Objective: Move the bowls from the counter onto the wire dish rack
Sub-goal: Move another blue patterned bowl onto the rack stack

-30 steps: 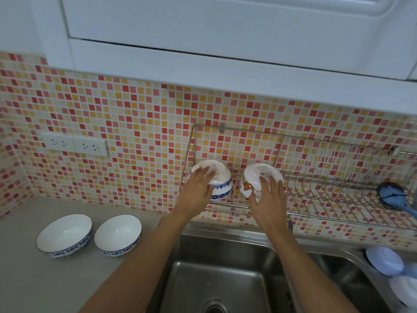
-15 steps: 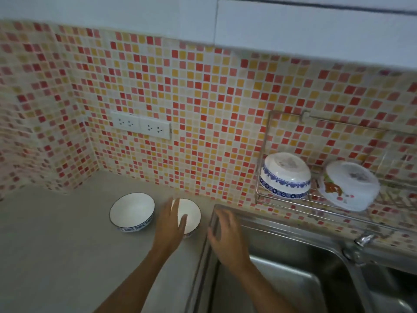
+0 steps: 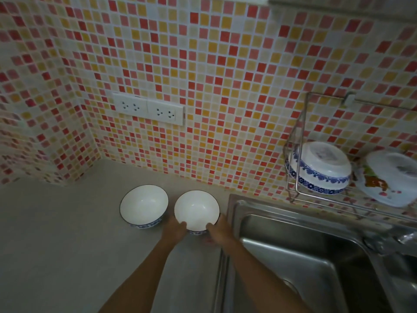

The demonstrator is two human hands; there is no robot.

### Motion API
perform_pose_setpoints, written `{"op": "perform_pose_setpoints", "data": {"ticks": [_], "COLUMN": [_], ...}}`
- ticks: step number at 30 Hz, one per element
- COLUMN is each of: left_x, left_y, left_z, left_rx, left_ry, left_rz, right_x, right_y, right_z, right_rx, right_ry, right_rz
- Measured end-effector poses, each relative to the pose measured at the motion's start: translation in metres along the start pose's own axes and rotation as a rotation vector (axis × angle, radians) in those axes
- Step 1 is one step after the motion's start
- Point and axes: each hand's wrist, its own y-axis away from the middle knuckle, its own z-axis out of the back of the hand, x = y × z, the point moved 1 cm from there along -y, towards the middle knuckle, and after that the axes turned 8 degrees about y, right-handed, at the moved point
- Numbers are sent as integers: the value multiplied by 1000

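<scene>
I have both hands, left hand (image 3: pixel 174 229) and right hand (image 3: pixel 220 230), cupping the near bowl (image 3: pixel 196 211) on the counter (image 3: pixel 56 245) beside the sink (image 3: pixel 293 256), thumbs hooked over its rim, presumably for a steady lift toward the wire dish rack (image 3: pixel 295 177).

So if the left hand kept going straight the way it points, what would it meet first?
The left hand already grips the nearer bowl by its rim; straight on lies that bowl, then probably the tiled wall.
</scene>
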Motion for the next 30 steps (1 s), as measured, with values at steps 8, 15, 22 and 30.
{"op": "perform_pose_setpoints", "data": {"ticks": [8, 15, 22, 30], "left_x": [-9, -29, -60, -107], "left_y": [30, 88, 155, 215], "left_z": [-11, -37, -86, -145], "left_rx": [27, 143, 255, 290], "left_ry": [160, 306, 300, 431], "left_rz": [78, 122, -108, -278], "right_x": [4, -22, -50, -62], "right_y": [52, 113, 171, 241], "right_z": [22, 77, 149, 240], "right_rx": [49, 47, 22, -80], "right_ry": [-289, -340, -370, -393], "right_rz": [-71, 16, 86, 238]}}
